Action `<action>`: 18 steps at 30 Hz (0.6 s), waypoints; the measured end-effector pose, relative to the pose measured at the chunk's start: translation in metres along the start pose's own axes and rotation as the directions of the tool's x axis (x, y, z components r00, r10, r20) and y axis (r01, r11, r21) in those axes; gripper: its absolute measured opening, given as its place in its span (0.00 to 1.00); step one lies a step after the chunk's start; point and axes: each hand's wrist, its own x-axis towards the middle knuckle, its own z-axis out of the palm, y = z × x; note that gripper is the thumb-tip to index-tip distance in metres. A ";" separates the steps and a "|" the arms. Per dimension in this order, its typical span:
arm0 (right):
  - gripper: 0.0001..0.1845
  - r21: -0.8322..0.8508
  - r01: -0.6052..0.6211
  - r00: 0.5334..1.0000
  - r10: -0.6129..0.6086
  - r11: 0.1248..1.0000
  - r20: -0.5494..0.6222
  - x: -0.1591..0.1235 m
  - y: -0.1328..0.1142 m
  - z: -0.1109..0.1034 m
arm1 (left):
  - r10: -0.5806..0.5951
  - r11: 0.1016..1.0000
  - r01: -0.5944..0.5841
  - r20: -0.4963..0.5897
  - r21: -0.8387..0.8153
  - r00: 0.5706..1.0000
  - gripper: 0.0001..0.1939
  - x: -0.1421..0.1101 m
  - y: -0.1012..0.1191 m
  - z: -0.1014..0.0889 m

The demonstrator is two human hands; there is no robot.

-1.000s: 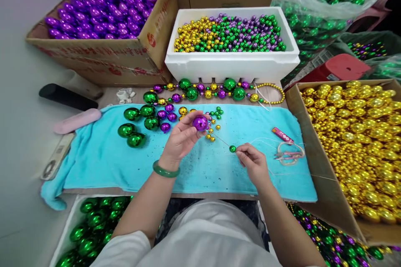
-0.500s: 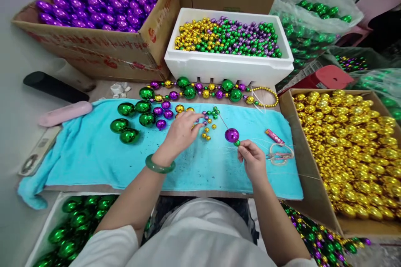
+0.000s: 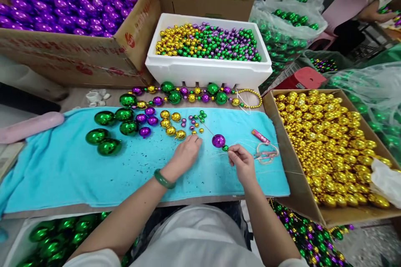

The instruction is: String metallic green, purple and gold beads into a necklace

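My right hand (image 3: 242, 162) pinches the near end of a long thin needle, just behind a small green bead (image 3: 225, 148). A larger purple bead (image 3: 218, 140) is threaded beside it, and the bare needle (image 3: 207, 127) slants up and left from there. My left hand (image 3: 187, 150), with a green bangle (image 3: 164, 178) on the wrist, is closed over the towel just below some small gold beads (image 3: 201, 130); whatever its fingertips may hold is hidden. Small purple beads (image 3: 191, 122) and small green beads (image 3: 202, 114) lie close by. Clear thread trails near my right hand.
A blue towel (image 3: 150, 175) carries large green beads (image 3: 97, 136), purple beads (image 3: 144, 132), gold beads (image 3: 171, 131) and scissors (image 3: 266, 153). Behind lies a finished bead strand (image 3: 192, 97). A foam box (image 3: 208, 71) and cartons of purple (image 3: 75, 2) and gold beads (image 3: 332, 150) surround it.
My left hand has drawn back toward me from the small beads, and its fingers have closed. My right hand still holds the needle with both beads. The camera view has shifted right.
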 end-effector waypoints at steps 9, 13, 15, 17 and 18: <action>0.07 -0.064 0.031 0.998 -0.028 0.997 0.056 -0.008 0.002 -0.003 | -0.438 -0.231 0.058 0.157 -0.971 0.885 0.10 0.008 -0.013 -0.045; 0.07 -0.087 0.021 0.998 -0.015 0.996 0.064 -0.009 0.001 0.000 | -0.435 -0.361 0.013 0.180 -0.933 0.882 0.09 0.006 -0.014 -0.055; 0.07 -0.093 0.017 0.998 -0.011 0.995 0.067 -0.009 0.001 0.001 | -0.441 -0.397 -0.002 0.188 -0.918 0.877 0.09 0.005 -0.014 -0.055; 0.07 -0.097 0.017 0.997 -0.010 0.995 0.072 -0.009 0.001 0.002 | -0.448 -0.429 -0.007 0.205 -0.903 0.870 0.08 0.005 -0.015 -0.055; 0.07 -0.099 0.017 0.997 -0.010 0.995 0.075 -0.009 0.001 0.002 | -0.451 -0.442 -0.009 0.214 -0.897 0.867 0.08 0.005 -0.015 -0.055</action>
